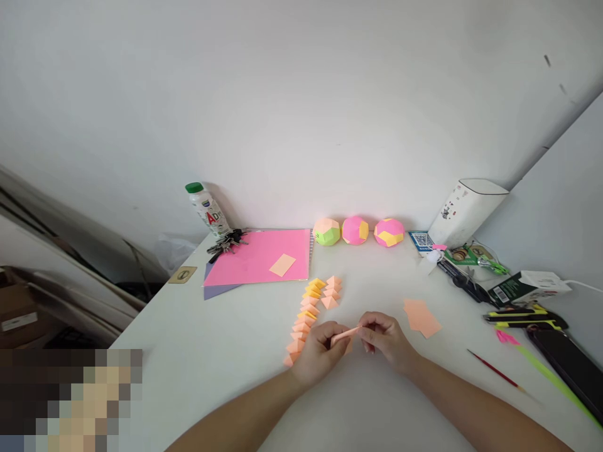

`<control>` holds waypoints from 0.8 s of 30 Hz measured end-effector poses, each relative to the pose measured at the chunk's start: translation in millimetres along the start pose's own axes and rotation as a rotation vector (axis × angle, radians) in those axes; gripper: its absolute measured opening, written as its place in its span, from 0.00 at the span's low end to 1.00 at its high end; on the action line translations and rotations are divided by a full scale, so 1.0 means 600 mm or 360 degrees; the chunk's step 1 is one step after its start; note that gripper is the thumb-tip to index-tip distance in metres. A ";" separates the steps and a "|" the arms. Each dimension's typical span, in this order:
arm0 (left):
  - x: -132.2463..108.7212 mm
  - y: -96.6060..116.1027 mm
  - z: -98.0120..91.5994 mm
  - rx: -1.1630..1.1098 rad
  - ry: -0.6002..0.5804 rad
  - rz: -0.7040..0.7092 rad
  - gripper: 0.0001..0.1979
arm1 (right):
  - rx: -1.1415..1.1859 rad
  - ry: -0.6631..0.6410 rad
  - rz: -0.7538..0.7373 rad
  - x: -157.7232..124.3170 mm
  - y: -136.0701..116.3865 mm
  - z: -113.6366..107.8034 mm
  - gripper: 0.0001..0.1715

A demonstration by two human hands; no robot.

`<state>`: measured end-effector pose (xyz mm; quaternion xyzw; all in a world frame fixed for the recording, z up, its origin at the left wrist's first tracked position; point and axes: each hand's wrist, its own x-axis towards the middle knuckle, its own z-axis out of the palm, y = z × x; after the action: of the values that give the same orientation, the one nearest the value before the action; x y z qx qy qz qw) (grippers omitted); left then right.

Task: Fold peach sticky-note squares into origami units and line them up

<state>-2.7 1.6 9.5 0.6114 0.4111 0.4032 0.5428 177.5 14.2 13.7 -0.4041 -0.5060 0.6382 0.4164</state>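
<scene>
Between my two hands is a narrow folded strip of peach paper (345,336), tilted up toward the right. My left hand (323,353) is closed on its left end, thumb along the near side. The fingertips of my right hand (385,339) pinch its right end. Under the hands a bit more peach paper shows, mostly hidden. Just beyond my left hand runs a slanting row of folded peach and yellow paper pieces (304,319), and a shorter row of peach folded pieces (332,292) stands beside it. Flat peach sheets (421,317) lie right of my right hand.
Three paper balls (355,231) line the wall. A pink sheet (259,254) at left carries a peach rectangle (282,265) and keys (228,243), near a bottle (207,210). At right are a white container (464,213), scissors (464,281), a cutter (527,317), a brush (497,370) and a phone (570,364).
</scene>
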 end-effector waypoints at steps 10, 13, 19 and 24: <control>0.001 -0.001 -0.001 -0.0001 -0.0015 -0.0031 0.11 | 0.0053 0.0028 -0.0013 -0.002 0.004 0.000 0.17; 0.001 0.003 0.000 0.0004 -0.0009 -0.0058 0.12 | 0.0051 0.0011 -0.0037 -0.003 0.008 -0.001 0.17; 0.001 0.003 0.001 0.0015 -0.0015 -0.0070 0.13 | -0.0227 -0.0049 -0.0200 -0.005 0.009 0.002 0.15; 0.001 -0.002 0.000 -0.0026 0.0044 -0.0079 0.15 | -0.0205 0.0023 -0.0106 -0.007 0.008 0.003 0.17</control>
<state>-2.5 2.2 8.1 0.5909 0.4302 0.4013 0.5521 176.5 9.2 9.7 -0.4176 -0.5562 0.5871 0.4142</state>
